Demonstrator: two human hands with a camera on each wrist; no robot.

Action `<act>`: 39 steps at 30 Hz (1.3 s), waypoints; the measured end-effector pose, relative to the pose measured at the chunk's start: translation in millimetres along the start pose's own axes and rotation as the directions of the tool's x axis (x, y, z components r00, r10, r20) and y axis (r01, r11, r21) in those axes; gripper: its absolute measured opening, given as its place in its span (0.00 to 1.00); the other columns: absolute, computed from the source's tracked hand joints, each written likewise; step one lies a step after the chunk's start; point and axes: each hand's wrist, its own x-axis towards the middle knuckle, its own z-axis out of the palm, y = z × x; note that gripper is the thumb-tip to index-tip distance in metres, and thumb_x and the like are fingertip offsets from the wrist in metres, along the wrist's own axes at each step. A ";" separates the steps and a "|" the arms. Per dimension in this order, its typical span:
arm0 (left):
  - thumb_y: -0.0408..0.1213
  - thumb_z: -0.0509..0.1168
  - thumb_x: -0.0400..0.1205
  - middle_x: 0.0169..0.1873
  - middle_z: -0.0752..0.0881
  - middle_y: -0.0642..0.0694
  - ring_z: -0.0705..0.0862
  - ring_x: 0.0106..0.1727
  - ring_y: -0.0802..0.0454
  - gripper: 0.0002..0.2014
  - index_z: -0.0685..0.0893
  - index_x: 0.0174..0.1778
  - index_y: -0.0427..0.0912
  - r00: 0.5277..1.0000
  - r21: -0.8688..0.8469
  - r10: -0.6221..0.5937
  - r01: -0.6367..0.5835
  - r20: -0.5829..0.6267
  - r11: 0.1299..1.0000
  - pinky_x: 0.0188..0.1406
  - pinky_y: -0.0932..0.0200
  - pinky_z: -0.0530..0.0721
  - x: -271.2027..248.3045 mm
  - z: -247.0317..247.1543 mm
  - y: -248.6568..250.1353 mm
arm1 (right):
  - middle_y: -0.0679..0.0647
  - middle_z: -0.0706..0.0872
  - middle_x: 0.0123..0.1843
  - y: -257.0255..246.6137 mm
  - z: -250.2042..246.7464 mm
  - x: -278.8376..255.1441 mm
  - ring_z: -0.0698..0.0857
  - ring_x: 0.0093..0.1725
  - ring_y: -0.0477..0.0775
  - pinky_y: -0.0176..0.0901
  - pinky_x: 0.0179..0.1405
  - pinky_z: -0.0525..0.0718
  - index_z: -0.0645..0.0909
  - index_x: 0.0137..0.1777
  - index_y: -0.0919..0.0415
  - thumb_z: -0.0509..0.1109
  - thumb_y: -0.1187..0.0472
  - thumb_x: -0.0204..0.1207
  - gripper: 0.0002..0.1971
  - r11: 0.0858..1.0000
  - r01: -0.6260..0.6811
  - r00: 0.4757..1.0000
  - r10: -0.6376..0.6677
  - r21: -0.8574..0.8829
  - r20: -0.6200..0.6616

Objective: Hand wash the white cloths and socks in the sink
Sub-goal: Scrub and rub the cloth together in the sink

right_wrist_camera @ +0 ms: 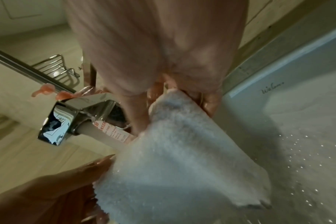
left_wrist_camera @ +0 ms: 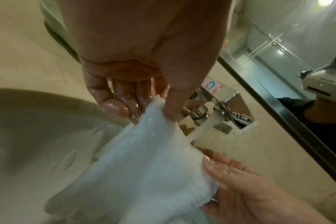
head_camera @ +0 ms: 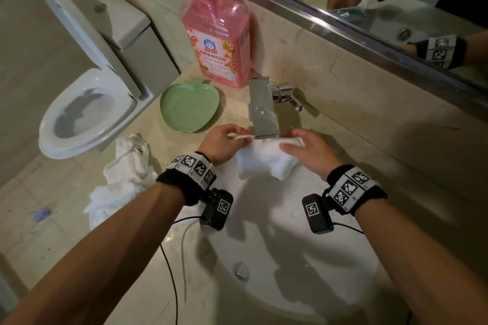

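- Right now your left hand [head_camera: 220,143] pinches one corner of the white terry cloth [head_camera: 265,162] between thumb and fingertips.
- Your right hand [head_camera: 307,150] grips the opposite corner, fingers curled round it.
- The cloth hangs stretched between both hands, under the running chrome faucet [head_camera: 262,108], above the sink [head_camera: 330,258].
- More white cloths [head_camera: 121,179] lie heaped on the counter, left of your forearm.

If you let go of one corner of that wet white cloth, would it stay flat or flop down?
Probably flop: the white cloth already sags between the left hand and right hand. It likely feels heavier than when dry, since the faucet is pouring water onto it. It may drip too.
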 end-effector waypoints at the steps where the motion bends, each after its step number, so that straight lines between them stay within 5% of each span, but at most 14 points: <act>1: 0.39 0.79 0.74 0.31 0.83 0.60 0.79 0.32 0.61 0.09 0.88 0.47 0.50 1.000 0.031 0.002 -0.003 0.024 1.000 0.34 0.68 0.76 -2.4 -4.7 -0.1 | 0.47 0.85 0.67 -1.7 1.6 -0.5 0.85 0.61 0.42 0.39 0.56 0.85 0.80 0.70 0.50 0.82 0.56 0.72 0.26 0.999 0.019 0.999 -0.018 -0.027 0.048; 4: 0.35 0.81 0.71 0.42 0.84 0.53 0.83 0.41 0.56 0.27 0.83 0.66 0.43 0.992 0.229 0.011 -0.040 0.128 0.973 0.48 0.59 0.83 -11.3 -17.6 -3.0 | 0.49 0.87 0.60 -6.4 11.6 0.6 0.87 0.57 0.48 0.36 0.50 0.84 0.81 0.65 0.50 0.84 0.66 0.67 0.28 0.982 0.090 0.994 -0.079 -0.166 0.074; 7: 0.36 0.76 0.75 0.59 0.86 0.41 0.84 0.57 0.43 0.27 0.80 0.71 0.42 0.988 0.435 0.078 -0.130 0.135 0.891 0.62 0.49 0.82 -19.9 -20.0 -5.2 | 0.53 0.87 0.58 -13.0 24.7 4.2 0.86 0.58 0.57 0.43 0.53 0.82 0.82 0.68 0.57 0.81 0.68 0.67 0.28 0.956 0.134 0.991 -0.126 -0.259 0.050; 13: 0.42 0.60 0.88 0.46 0.74 0.40 0.78 0.52 0.38 0.12 0.82 0.60 0.39 0.981 0.599 0.121 -0.188 0.151 0.778 0.46 0.54 0.66 -27.1 -25.7 -6.4 | 0.58 0.88 0.59 -16.4 35.3 10.8 0.87 0.56 0.57 0.42 0.52 0.82 0.85 0.67 0.62 0.73 0.57 0.79 0.18 0.897 0.135 0.991 -0.110 -0.422 0.083; 15: 0.43 0.58 0.88 0.48 0.72 0.41 0.75 0.51 0.40 0.11 0.82 0.53 0.40 0.981 0.585 0.114 -0.187 0.160 0.789 0.51 0.52 0.70 -29.3 -32.1 -7.7 | 0.59 0.88 0.52 -17.0 35.8 10.6 0.84 0.51 0.56 0.42 0.48 0.79 0.90 0.54 0.55 0.72 0.53 0.80 0.10 0.869 0.163 0.987 -0.141 -0.468 0.082; 17: 0.43 0.58 0.89 0.55 0.73 0.40 0.75 0.53 0.43 0.14 0.83 0.53 0.37 0.975 0.547 0.133 -0.210 0.176 0.810 0.63 0.51 0.73 -32.0 -40.5 -7.8 | 0.59 0.87 0.54 -18.8 36.7 10.6 0.79 0.56 0.53 0.48 0.61 0.78 0.89 0.48 0.52 0.72 0.53 0.79 0.06 0.858 0.194 0.981 -0.170 -0.476 0.093; 20: 0.44 0.59 0.89 0.53 0.84 0.34 0.82 0.52 0.38 0.17 0.84 0.53 0.32 0.975 0.454 0.155 -0.211 0.159 0.866 0.61 0.43 0.79 -37.3 -52.2 -7.5 | 0.61 0.86 0.35 -23.3 39.6 10.1 0.79 0.35 0.51 0.53 0.42 0.80 0.84 0.35 0.64 0.74 0.53 0.77 0.15 0.891 0.208 0.978 -0.178 -0.405 0.111; 22: 0.46 0.59 0.89 0.45 0.86 0.32 0.83 0.48 0.36 0.19 0.83 0.48 0.32 0.982 0.393 0.138 -0.177 0.126 0.902 0.54 0.42 0.79 -40.3 -56.0 -8.7 | 0.64 0.88 0.35 -25.6 43.2 11.8 0.84 0.33 0.61 0.50 0.35 0.83 0.86 0.39 0.69 0.75 0.53 0.77 0.17 0.918 0.184 0.983 -0.175 -0.352 0.059; 25: 0.48 0.58 0.89 0.42 0.85 0.34 0.81 0.45 0.38 0.20 0.81 0.45 0.33 0.991 0.395 0.116 -0.130 0.059 0.909 0.49 0.46 0.77 -42.6 -54.7 -9.2 | 0.55 0.88 0.34 -28.1 51.0 14.7 0.83 0.33 0.55 0.33 0.26 0.79 0.87 0.39 0.57 0.76 0.51 0.78 0.11 0.948 0.167 0.984 -0.176 -0.270 -0.008; 29: 0.48 0.57 0.89 0.40 0.85 0.32 0.79 0.41 0.39 0.21 0.80 0.43 0.31 0.992 0.417 0.126 -0.119 0.010 0.901 0.42 0.47 0.75 -41.3 -46.7 -5.5 | 0.51 0.87 0.38 -30.3 56.9 13.8 0.85 0.43 0.56 0.44 0.44 0.82 0.81 0.35 0.48 0.73 0.59 0.80 0.12 0.973 0.139 0.988 -0.148 -0.187 -0.033; 32: 0.47 0.59 0.88 0.43 0.86 0.34 0.84 0.45 0.37 0.17 0.80 0.47 0.35 0.995 0.329 0.101 -0.099 0.012 0.939 0.46 0.47 0.80 -37.1 -35.6 -4.7 | 0.56 0.84 0.37 -29.1 60.0 5.7 0.83 0.41 0.56 0.44 0.39 0.79 0.75 0.29 0.52 0.70 0.63 0.79 0.16 0.965 0.159 0.983 -0.174 -0.210 -0.057; 34: 0.47 0.60 0.88 0.47 0.88 0.36 0.87 0.47 0.37 0.14 0.80 0.52 0.39 0.996 0.260 0.083 -0.086 0.022 0.962 0.50 0.44 0.85 -35.2 -23.2 -2.1 | 0.55 0.88 0.42 -29.1 62.9 -0.3 0.87 0.44 0.55 0.46 0.43 0.84 0.83 0.38 0.53 0.75 0.61 0.75 0.06 0.966 0.157 0.987 -0.161 -0.204 -0.004; 37: 0.48 0.62 0.87 0.47 0.88 0.41 0.86 0.49 0.39 0.12 0.81 0.55 0.43 0.993 0.241 0.085 -0.102 0.082 0.965 0.52 0.46 0.84 -32.8 -1.9 5.0 | 0.44 0.91 0.41 -25.4 66.1 -5.0 0.89 0.44 0.43 0.32 0.39 0.86 0.86 0.47 0.49 0.85 0.59 0.64 0.14 0.962 0.203 0.977 -0.188 -0.181 0.095; 39: 0.45 0.64 0.86 0.44 0.86 0.49 0.86 0.47 0.47 0.07 0.82 0.54 0.47 0.980 0.184 0.069 -0.104 0.188 0.977 0.54 0.50 0.84 -32.1 10.1 10.0 | 0.42 0.89 0.39 -20.1 64.0 -3.0 0.90 0.45 0.46 0.27 0.36 0.81 0.87 0.49 0.49 0.83 0.64 0.66 0.15 0.946 0.224 0.975 -0.217 -0.233 0.057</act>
